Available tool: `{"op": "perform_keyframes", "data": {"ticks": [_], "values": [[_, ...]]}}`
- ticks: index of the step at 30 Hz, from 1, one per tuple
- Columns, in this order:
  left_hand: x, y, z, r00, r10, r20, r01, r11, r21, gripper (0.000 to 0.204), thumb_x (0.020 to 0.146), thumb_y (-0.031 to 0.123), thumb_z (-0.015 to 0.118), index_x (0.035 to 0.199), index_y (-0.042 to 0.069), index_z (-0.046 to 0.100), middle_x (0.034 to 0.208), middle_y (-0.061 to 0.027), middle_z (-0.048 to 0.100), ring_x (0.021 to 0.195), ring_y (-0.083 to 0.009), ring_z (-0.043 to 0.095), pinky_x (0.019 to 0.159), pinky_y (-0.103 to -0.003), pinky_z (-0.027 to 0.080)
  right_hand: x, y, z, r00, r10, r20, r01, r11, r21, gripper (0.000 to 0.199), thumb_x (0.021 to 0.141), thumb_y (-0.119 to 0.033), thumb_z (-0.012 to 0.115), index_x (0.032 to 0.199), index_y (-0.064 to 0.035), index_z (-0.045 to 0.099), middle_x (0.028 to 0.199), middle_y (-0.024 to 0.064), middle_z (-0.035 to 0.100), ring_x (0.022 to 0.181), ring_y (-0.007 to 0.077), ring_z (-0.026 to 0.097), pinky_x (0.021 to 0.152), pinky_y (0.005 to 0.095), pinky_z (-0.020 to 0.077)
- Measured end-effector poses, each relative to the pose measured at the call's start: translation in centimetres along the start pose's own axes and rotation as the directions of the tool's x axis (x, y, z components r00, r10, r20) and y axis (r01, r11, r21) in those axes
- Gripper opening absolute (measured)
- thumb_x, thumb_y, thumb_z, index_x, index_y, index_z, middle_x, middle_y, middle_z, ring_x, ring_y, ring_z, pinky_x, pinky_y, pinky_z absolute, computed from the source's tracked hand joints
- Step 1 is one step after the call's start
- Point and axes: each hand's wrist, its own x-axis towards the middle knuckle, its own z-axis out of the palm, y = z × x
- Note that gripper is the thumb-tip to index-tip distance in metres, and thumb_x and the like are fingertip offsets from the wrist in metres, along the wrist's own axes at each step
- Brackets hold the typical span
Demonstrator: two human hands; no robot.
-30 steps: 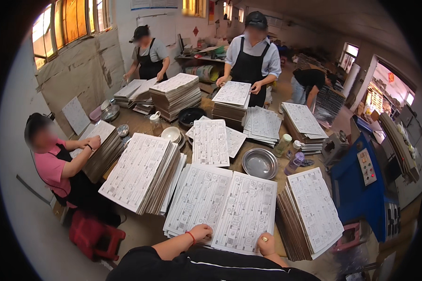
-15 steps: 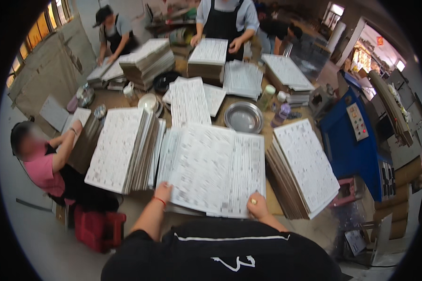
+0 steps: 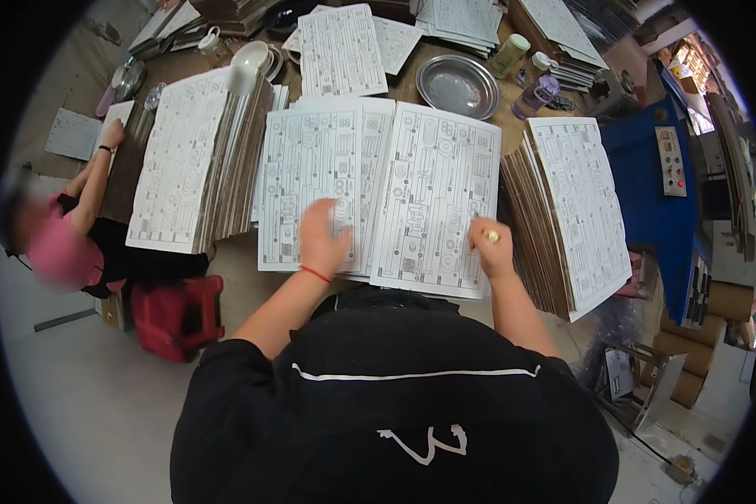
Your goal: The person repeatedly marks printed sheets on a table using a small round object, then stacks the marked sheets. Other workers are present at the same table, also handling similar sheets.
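Observation:
Two large white printed cardboard sheets lie side by side on the table in front of me. My left hand [image 3: 323, 239], blurred and wearing a red wrist string, lies with spread fingers on the left sheet [image 3: 307, 160] close to the seam. My right hand [image 3: 490, 245], with a ring on it, curls over the right edge of the right sheet [image 3: 433, 189]. A thick stack of the same sheets [image 3: 189, 160] stands to the left, and another stack [image 3: 575, 202] leans at the right.
A round metal dish [image 3: 458, 84], bottles [image 3: 536, 91] and a white bowl [image 3: 248, 60] sit beyond the sheets. A person in a pink top [image 3: 63, 239] sits at the left beside a red stool [image 3: 176, 315]. A blue machine [image 3: 655, 185] stands at the right.
My head has tipped down and closer to the table. My left hand has moved from the near edge up onto the left sheet. My right hand stays at the right sheet's edge.

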Motion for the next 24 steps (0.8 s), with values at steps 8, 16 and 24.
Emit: {"op": "perform_keyframes", "data": {"ticks": [8, 16, 24], "values": [[-1.0, 8.5, 6.2, 0.584, 0.376, 0.719, -0.516, 0.856, -0.028, 0.100, 0.059, 0.054, 0.082, 0.143, 0.017, 0.043, 0.155, -0.0156, 0.026, 0.146, -0.0343, 0.019, 0.116, -0.057, 0.014, 10.5, 2.1, 1.9, 0.992, -0.012, -0.123, 0.075, 0.848, 0.525, 0.018, 0.078, -0.004, 0.046, 0.062, 0.0012, 0.051, 0.061, 0.0105, 0.054, 0.063, 0.0182, 0.048, 0.066, 0.0315, 0.0402], [-0.6, 8.4, 6.1, 0.570, 0.373, 0.732, -0.505, 0.862, -0.046, 0.098, 0.058, 0.055, 0.081, 0.142, 0.019, 0.045, 0.155, -0.0140, 0.028, 0.145, -0.0318, 0.022, 0.116, -0.057, 0.013, 13.4, 4.3, 2.1, 0.996, -0.073, -0.060, 0.092, 0.906, 0.414, 0.017, 0.074, -0.002, 0.047, 0.057, -0.0008, 0.051, 0.057, 0.0072, 0.053, 0.056, 0.0148, 0.047, 0.058, 0.0288, 0.0393], [-1.5, 8.0, 6.4, 0.603, 0.381, 0.701, -0.520, 0.854, -0.018, 0.097, 0.057, 0.055, 0.082, 0.140, 0.020, 0.047, 0.153, -0.0122, 0.031, 0.143, -0.0306, 0.026, 0.116, -0.057, 0.016, 4.3, 2.5, 4.6, 0.999, -0.017, 0.030, 0.011, 0.980, 0.196, 0.017, 0.071, 0.000, 0.045, 0.054, -0.0007, 0.047, 0.058, 0.0070, 0.051, 0.055, 0.0145, 0.042, 0.055, 0.0285, 0.0346]]}}
